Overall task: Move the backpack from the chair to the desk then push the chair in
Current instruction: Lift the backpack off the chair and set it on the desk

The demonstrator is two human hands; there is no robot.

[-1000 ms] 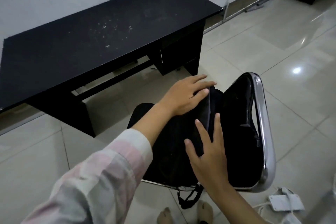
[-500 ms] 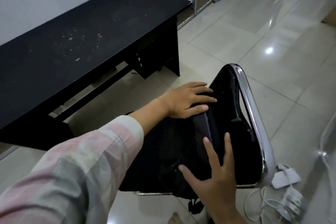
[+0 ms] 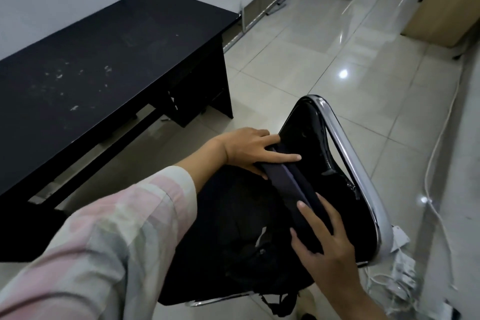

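Still on the chair (image 3: 361, 163), not the tabletop (image 3: 104, 60): backpack (image 3: 233, 228). Now lower on its top edge than a second ago, left hand (image 3: 249, 149) and right hand (image 3: 327, 244); fingers (image 3: 283, 157) spread flat, pressing, nothing gripped. Lift not yet begun.
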